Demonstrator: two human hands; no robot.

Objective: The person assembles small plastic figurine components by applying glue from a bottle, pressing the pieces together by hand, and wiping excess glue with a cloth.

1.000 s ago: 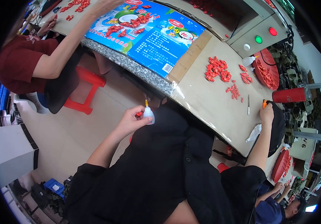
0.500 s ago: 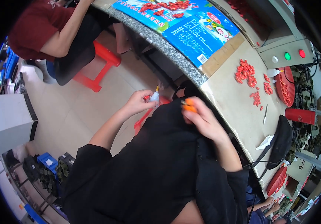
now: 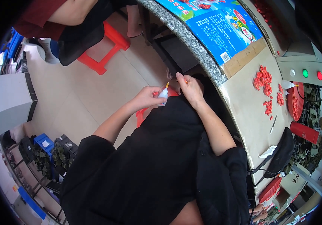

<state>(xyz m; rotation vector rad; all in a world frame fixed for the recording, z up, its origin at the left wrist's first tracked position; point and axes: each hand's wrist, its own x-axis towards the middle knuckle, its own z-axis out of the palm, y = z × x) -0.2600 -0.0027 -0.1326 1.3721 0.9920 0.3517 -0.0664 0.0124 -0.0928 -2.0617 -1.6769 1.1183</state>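
Over the floor beside the table, my left hand [image 3: 146, 98] is closed around a small white squeeze bottle [image 3: 163, 97]. Its thin yellow nozzle points up, and a bit of red shows by my fingers. A short distance to the right, my right hand [image 3: 191, 90] is closed, its back turned up. Only a sliver of an orange object [image 3: 186, 81] shows at its fingers; the rest is hidden, and I cannot make out its kind. The two hands are apart, above my lap.
The worktable [image 3: 243, 101] on the right bears red pieces [image 3: 263, 80], a slim pointed tool [image 3: 273, 124], a white tissue [image 3: 267, 151] and a black bag [image 3: 283, 152]. Blue printed cardboard [image 3: 221, 33] lies farther up. At upper left, a person [image 3: 71, 18] sits near a red stool [image 3: 104, 48].
My right hand has moved up and turned over, hiding most of the orange object. My left hand with the bottle has shifted slightly right. The whole view has swung a little.
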